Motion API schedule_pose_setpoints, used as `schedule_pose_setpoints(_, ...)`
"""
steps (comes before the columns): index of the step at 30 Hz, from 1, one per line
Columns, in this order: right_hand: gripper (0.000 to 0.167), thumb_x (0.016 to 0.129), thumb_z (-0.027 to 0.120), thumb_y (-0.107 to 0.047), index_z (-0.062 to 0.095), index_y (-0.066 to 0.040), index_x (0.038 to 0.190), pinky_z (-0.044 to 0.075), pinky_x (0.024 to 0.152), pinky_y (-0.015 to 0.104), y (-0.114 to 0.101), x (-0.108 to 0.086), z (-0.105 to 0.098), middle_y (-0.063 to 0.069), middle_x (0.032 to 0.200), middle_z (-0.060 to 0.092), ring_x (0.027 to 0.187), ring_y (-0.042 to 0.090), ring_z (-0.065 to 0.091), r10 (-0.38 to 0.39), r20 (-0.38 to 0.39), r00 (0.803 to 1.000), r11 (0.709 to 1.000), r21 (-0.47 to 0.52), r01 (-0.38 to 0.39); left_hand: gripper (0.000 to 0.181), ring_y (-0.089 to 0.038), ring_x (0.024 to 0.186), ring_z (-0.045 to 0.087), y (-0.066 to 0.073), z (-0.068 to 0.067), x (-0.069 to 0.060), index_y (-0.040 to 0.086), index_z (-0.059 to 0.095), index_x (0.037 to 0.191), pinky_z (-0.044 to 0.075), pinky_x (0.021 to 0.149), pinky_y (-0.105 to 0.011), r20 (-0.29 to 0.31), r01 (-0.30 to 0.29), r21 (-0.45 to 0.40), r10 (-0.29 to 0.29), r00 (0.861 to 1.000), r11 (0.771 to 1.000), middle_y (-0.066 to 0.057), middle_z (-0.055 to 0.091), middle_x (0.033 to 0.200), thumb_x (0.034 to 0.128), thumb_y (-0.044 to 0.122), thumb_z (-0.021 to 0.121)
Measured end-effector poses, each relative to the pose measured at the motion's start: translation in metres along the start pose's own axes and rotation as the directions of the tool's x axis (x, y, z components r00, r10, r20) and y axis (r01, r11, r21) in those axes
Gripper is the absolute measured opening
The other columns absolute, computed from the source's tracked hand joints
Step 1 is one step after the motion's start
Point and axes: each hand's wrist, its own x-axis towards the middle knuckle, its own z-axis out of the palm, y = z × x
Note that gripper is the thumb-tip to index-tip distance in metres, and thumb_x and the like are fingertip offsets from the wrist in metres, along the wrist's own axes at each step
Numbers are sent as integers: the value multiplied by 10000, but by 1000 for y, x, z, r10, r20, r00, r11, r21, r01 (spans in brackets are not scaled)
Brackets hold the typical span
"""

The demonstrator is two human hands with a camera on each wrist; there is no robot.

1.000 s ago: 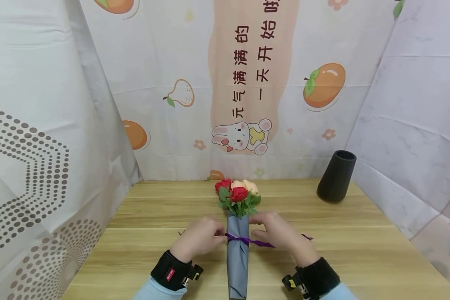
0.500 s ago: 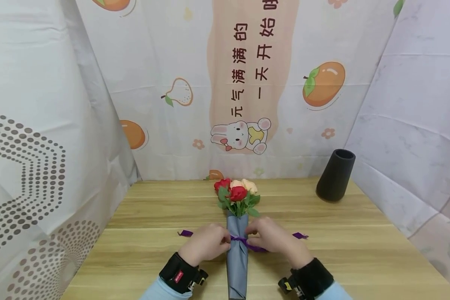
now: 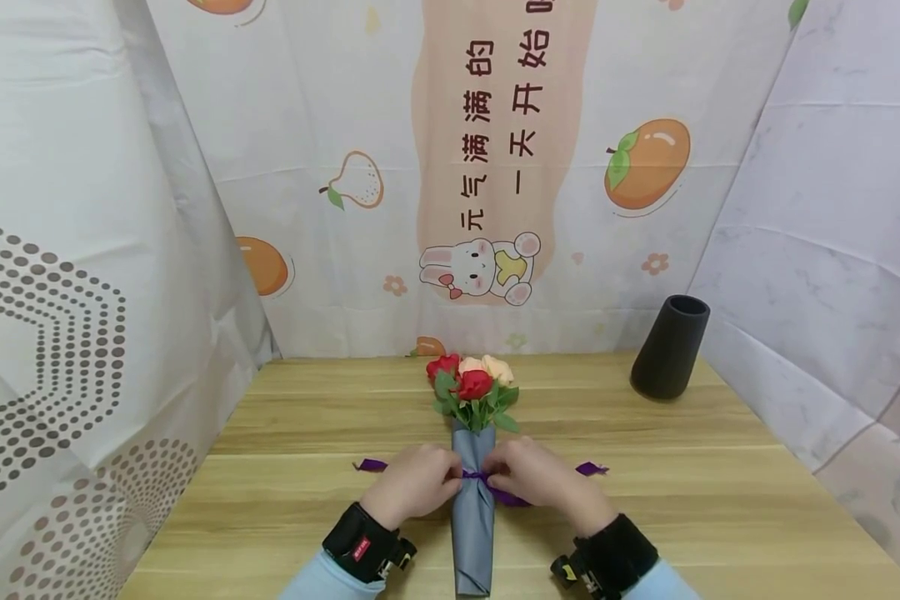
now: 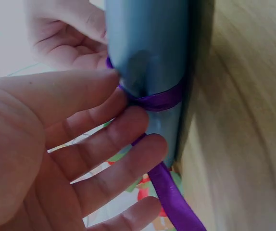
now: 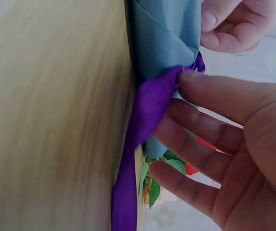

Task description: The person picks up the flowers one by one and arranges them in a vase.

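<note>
A bouquet of red and cream roses [image 3: 475, 385] lies on the table, its stems in grey-blue wrapping paper [image 3: 473, 542]. A purple ribbon [image 4: 163, 100] crosses the paper at its middle. My left hand [image 3: 414, 483] pinches the ribbon at the paper's left edge, thumb and index finger together. From the right, my right hand [image 3: 543, 479] pinches the ribbon between thumb and index finger. In the right wrist view, a wide ribbon tail [image 5: 145, 110] hangs from the thumb tip of that hand [image 5: 224, 139]. The knot area is partly hidden by the fingers.
A black vase [image 3: 669, 348] stands at the back right of the wooden table [image 3: 307, 408]. A printed curtain [image 3: 345, 275] hangs behind the table, with white cloth at both sides. Ribbon ends stick out beyond both hands.
Both hands have come closer together at the ribbon over the paper. The right hand has moved left onto the paper's edge, and the ribbon ends beside both hands show more than at first.
</note>
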Motion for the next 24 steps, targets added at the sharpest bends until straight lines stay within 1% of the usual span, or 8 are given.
schedule_pose_setpoints(2,97,931,735,-55,772,-144,941,505,664,223,0,1,0,-136,828,661,715,4,553,-1,-7,1000,1000,-2,1,132,-28,641,496,0,2,2,213,688,821,424,581,-227,-6,7,-1,-7,1000,1000,134,543,760,941,235,740)
schedule_pose_setpoints(5,163,935,692,7,770,-135,925,490,640,218,0,2,1,-110,803,654,688,9,540,-22,-19,1000,1000,-14,22,125,-28,650,497,0,6,4,208,676,835,424,586,-227,-24,4,3,-4,1000,1000,133,548,768,938,229,743)
schedule_pose_setpoints(9,242,930,637,62,776,-136,929,465,618,220,1,2,0,-76,784,647,670,22,520,-27,-11,1000,1000,-1,27,102,-20,668,505,-1,10,6,202,684,860,430,598,-225,-40,-6,12,6,999,1000,133,576,789,928,227,756)
schedule_pose_setpoints(14,206,935,668,33,791,-127,975,506,670,226,2,1,1,-96,847,685,722,13,559,-17,-9,1000,1000,14,17,88,-20,676,516,-1,11,7,199,698,862,438,603,-229,-45,-9,19,10,999,1000,130,592,792,912,215,768)
schedule_pose_setpoints(20,131,894,751,-30,763,-161,884,494,636,222,3,2,4,-138,785,651,676,-1,546,2,15,1000,1000,21,-2,93,-25,684,526,0,12,7,191,701,848,445,611,-230,-50,-21,29,22,999,999,126,596,792,906,206,772)
schedule_pose_setpoints(24,142,874,759,-27,748,-163,835,490,629,217,3,3,5,-146,760,633,665,-2,540,-8,17,1000,1000,1,8,82,-29,701,539,1,12,6,179,709,859,457,627,-235,-43,-23,30,24,999,999,117,597,808,903,196,776)
